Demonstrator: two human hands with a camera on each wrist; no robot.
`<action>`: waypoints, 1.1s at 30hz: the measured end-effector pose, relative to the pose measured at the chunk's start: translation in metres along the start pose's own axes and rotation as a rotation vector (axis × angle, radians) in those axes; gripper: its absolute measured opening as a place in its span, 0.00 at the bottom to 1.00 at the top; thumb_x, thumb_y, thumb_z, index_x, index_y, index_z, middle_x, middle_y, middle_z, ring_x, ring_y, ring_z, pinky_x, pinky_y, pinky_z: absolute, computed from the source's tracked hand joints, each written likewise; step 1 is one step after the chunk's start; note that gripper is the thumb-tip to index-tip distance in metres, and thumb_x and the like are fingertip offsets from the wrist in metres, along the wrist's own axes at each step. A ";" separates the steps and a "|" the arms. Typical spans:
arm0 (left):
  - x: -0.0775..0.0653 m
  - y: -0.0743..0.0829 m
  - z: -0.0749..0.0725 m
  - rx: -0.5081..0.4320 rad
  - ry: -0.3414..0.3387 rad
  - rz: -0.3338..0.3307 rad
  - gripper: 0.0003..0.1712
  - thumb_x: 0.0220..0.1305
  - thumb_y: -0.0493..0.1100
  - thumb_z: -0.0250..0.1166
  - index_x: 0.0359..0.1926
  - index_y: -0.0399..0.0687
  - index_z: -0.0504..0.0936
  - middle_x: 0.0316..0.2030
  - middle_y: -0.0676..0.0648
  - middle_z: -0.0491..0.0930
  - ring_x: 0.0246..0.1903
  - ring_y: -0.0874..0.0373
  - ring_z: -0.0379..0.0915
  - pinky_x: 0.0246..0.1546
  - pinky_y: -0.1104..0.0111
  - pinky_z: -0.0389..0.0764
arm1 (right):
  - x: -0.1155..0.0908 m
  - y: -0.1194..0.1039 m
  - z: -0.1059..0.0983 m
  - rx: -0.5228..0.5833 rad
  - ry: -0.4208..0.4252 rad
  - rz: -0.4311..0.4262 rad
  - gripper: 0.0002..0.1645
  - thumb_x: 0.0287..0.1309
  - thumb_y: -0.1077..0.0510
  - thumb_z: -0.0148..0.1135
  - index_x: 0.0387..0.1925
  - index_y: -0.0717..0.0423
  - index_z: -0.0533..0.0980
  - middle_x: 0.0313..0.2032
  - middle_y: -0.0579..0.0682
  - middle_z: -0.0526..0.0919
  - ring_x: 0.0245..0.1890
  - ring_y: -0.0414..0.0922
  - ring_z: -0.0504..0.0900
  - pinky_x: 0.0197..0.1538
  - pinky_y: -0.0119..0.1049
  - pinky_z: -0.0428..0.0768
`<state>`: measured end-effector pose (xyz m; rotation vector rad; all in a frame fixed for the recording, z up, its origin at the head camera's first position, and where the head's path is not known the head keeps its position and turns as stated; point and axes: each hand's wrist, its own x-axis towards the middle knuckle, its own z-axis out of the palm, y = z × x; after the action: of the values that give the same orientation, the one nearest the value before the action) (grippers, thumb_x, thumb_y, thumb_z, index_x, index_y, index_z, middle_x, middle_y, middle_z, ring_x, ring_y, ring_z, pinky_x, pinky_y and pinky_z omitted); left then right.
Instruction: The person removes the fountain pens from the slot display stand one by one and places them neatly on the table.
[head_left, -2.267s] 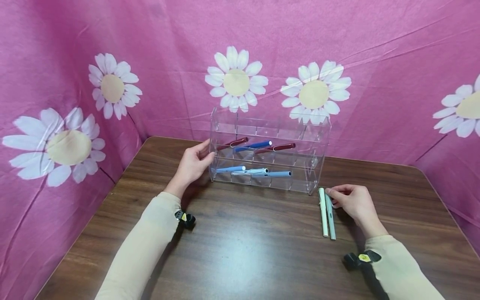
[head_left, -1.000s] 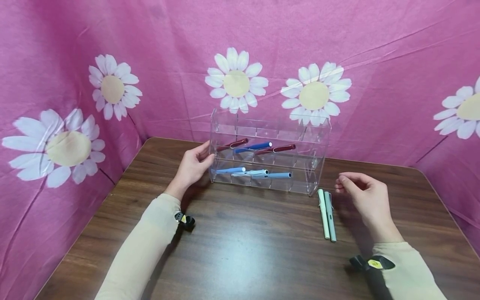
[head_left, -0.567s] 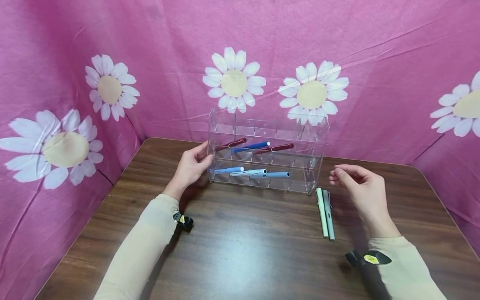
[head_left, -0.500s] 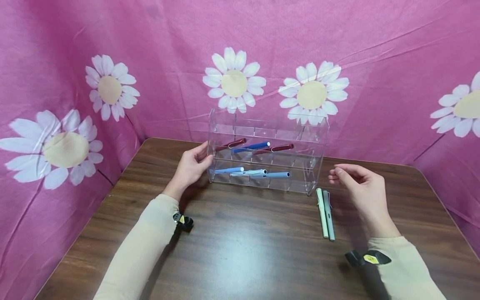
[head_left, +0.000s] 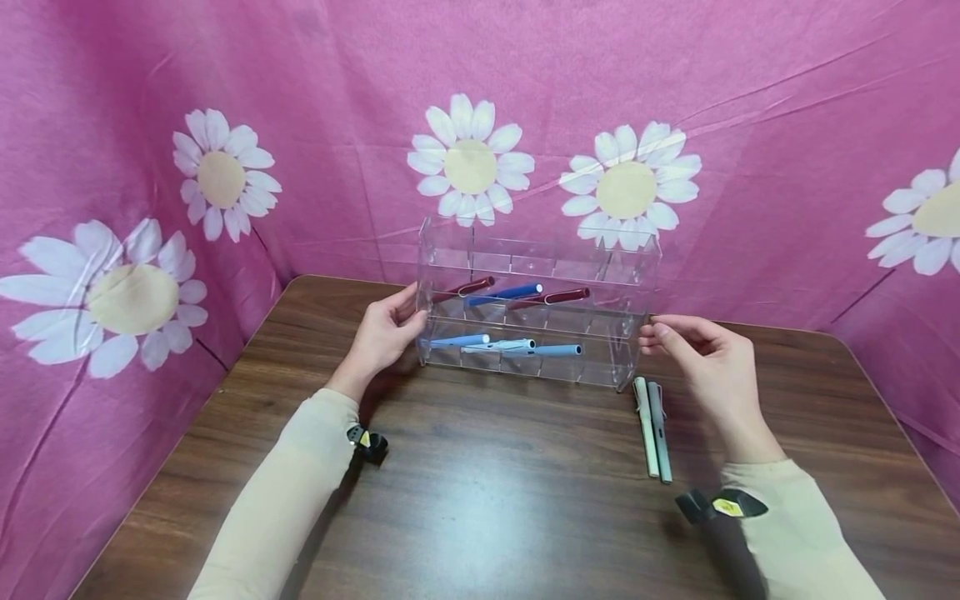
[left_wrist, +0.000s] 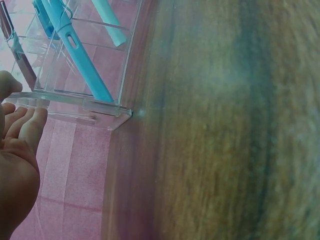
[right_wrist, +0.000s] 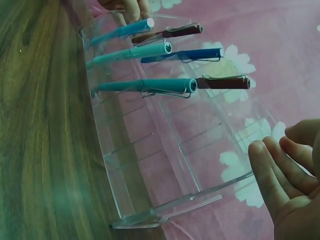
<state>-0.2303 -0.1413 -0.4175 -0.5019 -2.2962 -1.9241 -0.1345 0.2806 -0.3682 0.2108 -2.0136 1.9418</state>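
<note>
A clear acrylic pen rack point(head_left: 558, 367) stands on the table, its tiers divided into slots. My left hand point(head_left: 384, 333) pinches its left side panel, thumb on one side and fingers on the other, as the left wrist view shows. Beside the right panel is my right hand point(head_left: 712, 367), fingers loosely bent and holding nothing; whether they touch the panel I cannot tell. In the lower tier lie a blue pen point(head_left: 461, 340), a pale blue pen point(right_wrist: 132, 52) and a greyish-blue pen point(head_left: 558, 350). Two dark red pens point(head_left: 551, 298) flank a dark blue pen point(head_left: 506, 294) one tier up.
Just right of the rack's front, a pale green pen point(head_left: 646, 429) and a grey-green pen point(head_left: 660, 433) lie side by side on the wooden table point(head_left: 465, 500). A pink cloth point(head_left: 345, 125) with daisies hangs behind and at the sides.
My right hand has let go of the grey-green pen, lifted away to the right, then moved left to the rack's right side. My left hand stays on the left panel.
</note>
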 end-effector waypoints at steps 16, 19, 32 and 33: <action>-0.002 0.000 0.000 0.022 -0.019 -0.012 0.33 0.72 0.25 0.60 0.76 0.22 0.65 0.70 0.24 0.71 0.72 0.32 0.71 0.66 0.74 0.80 | 0.007 -0.010 0.012 -0.163 -0.041 -0.012 0.13 0.71 0.66 0.69 0.53 0.70 0.85 0.37 0.38 0.95 0.33 0.35 0.94 0.46 0.23 0.92; 0.000 0.001 -0.001 0.031 -0.014 -0.006 0.33 0.72 0.25 0.60 0.76 0.22 0.65 0.70 0.25 0.72 0.71 0.33 0.71 0.64 0.76 0.81 | 0.011 -0.014 0.016 -0.174 -0.050 -0.008 0.15 0.71 0.65 0.69 0.53 0.72 0.84 0.37 0.37 0.95 0.34 0.36 0.94 0.46 0.23 0.92; 0.000 0.000 -0.002 0.050 -0.011 -0.004 0.34 0.71 0.25 0.62 0.75 0.22 0.66 0.70 0.26 0.72 0.71 0.33 0.71 0.64 0.75 0.81 | 0.016 -0.014 0.026 -0.172 -0.070 0.014 0.16 0.70 0.65 0.71 0.55 0.69 0.86 0.39 0.36 0.95 0.38 0.36 0.95 0.47 0.24 0.92; -0.001 0.000 -0.002 0.049 -0.007 -0.004 0.34 0.71 0.25 0.62 0.75 0.22 0.66 0.70 0.26 0.72 0.71 0.33 0.72 0.64 0.76 0.81 | 0.016 -0.013 0.027 -0.170 -0.073 0.017 0.17 0.70 0.64 0.71 0.55 0.70 0.85 0.40 0.36 0.95 0.38 0.36 0.95 0.47 0.24 0.92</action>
<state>-0.2301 -0.1437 -0.4177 -0.4994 -2.3445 -1.8651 -0.1490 0.2553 -0.3505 0.2270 -2.2206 1.7844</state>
